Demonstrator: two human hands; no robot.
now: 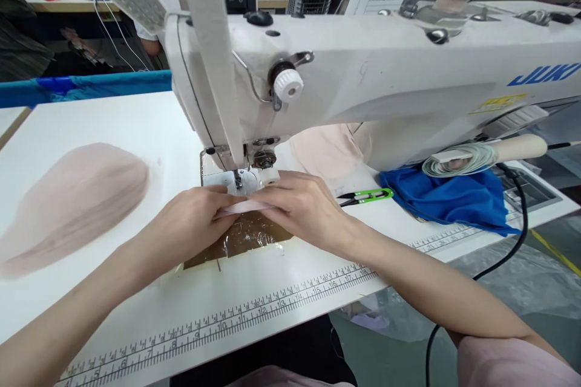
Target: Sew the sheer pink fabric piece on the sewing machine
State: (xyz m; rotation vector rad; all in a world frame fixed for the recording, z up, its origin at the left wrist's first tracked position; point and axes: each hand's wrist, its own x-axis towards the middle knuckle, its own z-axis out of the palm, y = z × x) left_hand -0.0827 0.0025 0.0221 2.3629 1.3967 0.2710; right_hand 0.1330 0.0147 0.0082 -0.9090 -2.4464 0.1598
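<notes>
Pinching a narrow pale-pink fabric strip [247,206] between thumbs and fingers, the left hand [197,213] and right hand [303,205] are closed on it; its exposed middle bridges their gap, just on the near side of the presser foot [238,181].

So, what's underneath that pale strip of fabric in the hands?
A shiny brown panel shows below the pale strip. The left hand and right hand cover parts of the panel; whatever lies directly beneath the strip and hands is hidden.
</notes>
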